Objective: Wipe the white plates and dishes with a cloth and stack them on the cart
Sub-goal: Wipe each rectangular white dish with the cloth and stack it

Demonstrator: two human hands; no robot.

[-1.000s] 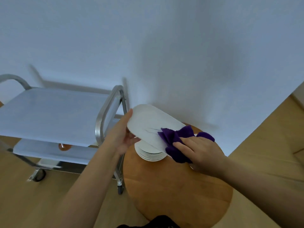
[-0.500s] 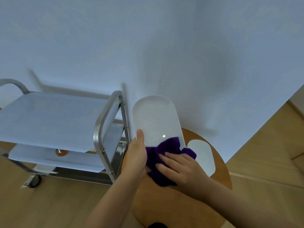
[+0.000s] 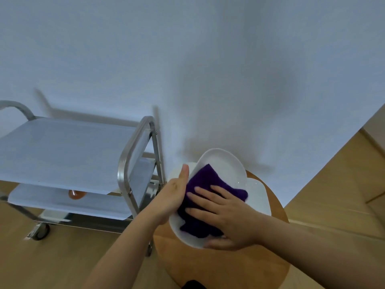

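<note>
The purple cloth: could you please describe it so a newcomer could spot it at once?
Find the round wooden table right of the metal cart. Above it, the left hand holds an oval white dish. The purple cloth lies pressed inside under the right hand, the only dark thing among white dishes.

No legible text anywhere.

A round wooden tabletop [image 3: 229, 265] is standing on wood flooring [image 3: 41, 263] against a white wall [image 3: 187, 59].
</note>
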